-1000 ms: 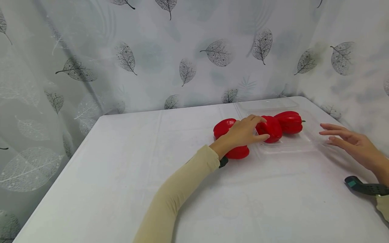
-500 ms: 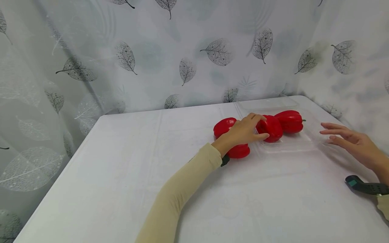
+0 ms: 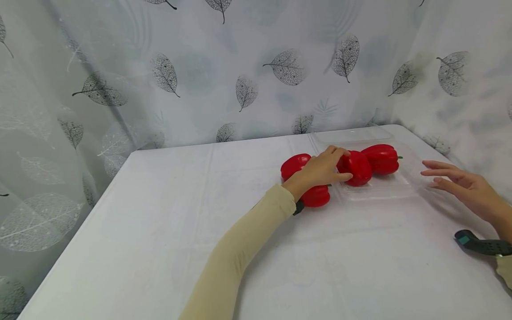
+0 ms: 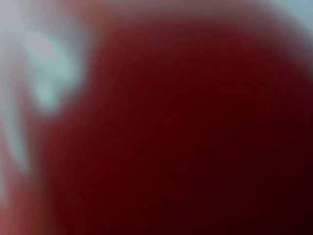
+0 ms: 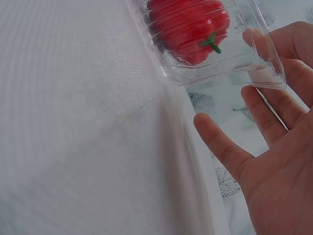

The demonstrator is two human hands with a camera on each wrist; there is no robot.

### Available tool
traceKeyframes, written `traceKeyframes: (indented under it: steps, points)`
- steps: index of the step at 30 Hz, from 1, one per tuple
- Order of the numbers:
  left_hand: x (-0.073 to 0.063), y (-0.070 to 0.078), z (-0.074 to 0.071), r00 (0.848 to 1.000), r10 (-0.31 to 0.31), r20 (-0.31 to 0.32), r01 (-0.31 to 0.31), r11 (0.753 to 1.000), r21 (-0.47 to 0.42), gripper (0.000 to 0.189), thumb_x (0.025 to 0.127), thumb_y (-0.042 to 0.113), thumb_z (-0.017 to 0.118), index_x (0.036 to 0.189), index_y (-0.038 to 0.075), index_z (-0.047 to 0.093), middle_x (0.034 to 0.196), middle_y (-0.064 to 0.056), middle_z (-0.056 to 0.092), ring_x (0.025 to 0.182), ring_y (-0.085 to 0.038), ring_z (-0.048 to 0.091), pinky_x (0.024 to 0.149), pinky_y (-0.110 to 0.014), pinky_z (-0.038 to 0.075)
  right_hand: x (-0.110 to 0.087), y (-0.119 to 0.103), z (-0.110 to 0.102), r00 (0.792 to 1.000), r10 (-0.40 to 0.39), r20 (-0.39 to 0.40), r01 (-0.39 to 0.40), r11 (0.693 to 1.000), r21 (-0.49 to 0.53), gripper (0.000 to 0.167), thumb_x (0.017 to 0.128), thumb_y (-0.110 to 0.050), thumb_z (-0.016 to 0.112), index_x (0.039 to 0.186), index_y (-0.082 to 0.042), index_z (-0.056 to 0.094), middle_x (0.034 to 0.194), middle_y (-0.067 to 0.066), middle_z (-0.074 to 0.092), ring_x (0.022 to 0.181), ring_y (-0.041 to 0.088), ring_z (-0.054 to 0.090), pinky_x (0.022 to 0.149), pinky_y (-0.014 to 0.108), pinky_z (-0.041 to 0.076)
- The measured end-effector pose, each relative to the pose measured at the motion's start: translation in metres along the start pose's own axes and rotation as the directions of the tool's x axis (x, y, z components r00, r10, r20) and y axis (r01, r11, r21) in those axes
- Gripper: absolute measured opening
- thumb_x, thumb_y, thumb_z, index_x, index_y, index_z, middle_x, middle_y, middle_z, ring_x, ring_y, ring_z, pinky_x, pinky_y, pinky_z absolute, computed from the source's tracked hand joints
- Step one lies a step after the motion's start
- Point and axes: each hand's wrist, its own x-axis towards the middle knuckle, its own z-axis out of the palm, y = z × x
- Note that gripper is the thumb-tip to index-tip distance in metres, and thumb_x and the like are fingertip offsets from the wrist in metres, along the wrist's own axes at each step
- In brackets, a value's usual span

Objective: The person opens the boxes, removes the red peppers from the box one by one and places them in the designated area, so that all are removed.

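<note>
In the head view, my left hand (image 3: 318,171) reaches over to a red bell pepper (image 3: 356,169) in a clear plastic container (image 3: 380,194). Its thumb and fingers grip that pepper from the left. A second red bell pepper (image 3: 382,159), green stem to the right, lies against it in the container. My right hand (image 3: 466,189) hovers by the container's right side, fingers spread and slightly bent, holding nothing. In the right wrist view, its fingers are near the container's corner (image 5: 274,81); whether they touch is unclear. Blurred red (image 4: 186,127) fills the left wrist view.
Two more red bell peppers lie left of the container: one behind my left wrist (image 3: 295,165), one in front of it (image 3: 317,197). The white table (image 3: 160,231) ends at a leaf-patterned curtain (image 3: 192,80) behind and at the sides.
My left hand and forearm have shifted very slightly, the thumb drawing back a little along the pepper. The right hand stays almost still.
</note>
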Motion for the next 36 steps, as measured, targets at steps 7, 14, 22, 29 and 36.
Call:
traceKeyframes:
  steps: [7,14,22,29,36]
  points:
    - [0.0041,-0.0008,0.0006,1.0,-0.017,0.022,0.017,1.0,-0.002,0.074,0.087,0.039,0.071,0.15,0.028,0.033,0.147,0.006,0.038,0.129,-0.006,0.038,0.107,-0.034,0.039,0.0007,0.0005,0.0007,1.0,0.019,0.016,-0.019,1.0,-0.018,0.039,0.101,-0.027,0.053,0.134,-0.006,0.055,0.148,-0.027,0.032,0.13,-0.009,0.03,0.07,-0.004,0.029]
    - [0.0058,0.001,0.002,0.999,-0.028,0.046,0.027,1.0,0.007,0.075,0.089,0.04,0.068,0.153,0.031,0.029,0.155,0.006,0.027,0.135,-0.008,0.034,0.11,-0.035,0.035,0.0008,0.0011,0.0005,0.999,0.036,0.024,-0.035,0.999,-0.019,0.04,0.101,-0.029,0.053,0.135,-0.008,0.055,0.149,-0.027,0.032,0.127,-0.01,0.03,0.07,-0.003,0.03]
    - [0.009,0.0028,0.0038,0.998,-0.031,0.056,0.027,0.998,0.063,0.074,0.092,0.044,0.062,0.154,0.035,0.024,0.16,0.006,0.018,0.141,-0.01,0.027,0.112,-0.035,0.032,0.0011,0.0023,0.0004,0.999,0.043,0.02,-0.043,0.999,-0.034,0.04,0.101,-0.03,0.052,0.135,-0.008,0.054,0.149,-0.029,0.029,0.136,-0.005,0.027,0.074,-0.002,0.029]
    - [0.0104,0.0027,0.0052,0.998,-0.038,0.05,0.035,0.997,0.066,0.071,0.092,0.044,0.063,0.153,0.036,0.027,0.157,0.006,0.025,0.138,-0.009,0.03,0.111,-0.035,0.033,0.0015,0.0008,-0.0007,0.999,0.036,0.027,-0.035,0.999,-0.015,0.04,0.102,-0.029,0.052,0.136,-0.008,0.054,0.149,-0.028,0.031,0.131,-0.008,0.028,0.073,-0.002,0.029]
    - [0.0106,0.0003,0.0069,1.0,-0.016,0.025,0.015,0.999,0.039,0.067,0.09,0.042,0.067,0.148,0.035,0.035,0.142,0.007,0.039,0.123,-0.006,0.039,0.101,-0.03,0.039,0.002,0.0002,-0.0006,1.0,0.015,0.019,-0.015,1.0,0.006,0.038,0.102,-0.026,0.052,0.133,-0.004,0.055,0.148,-0.027,0.033,0.12,-0.014,0.031,0.07,-0.005,0.031]
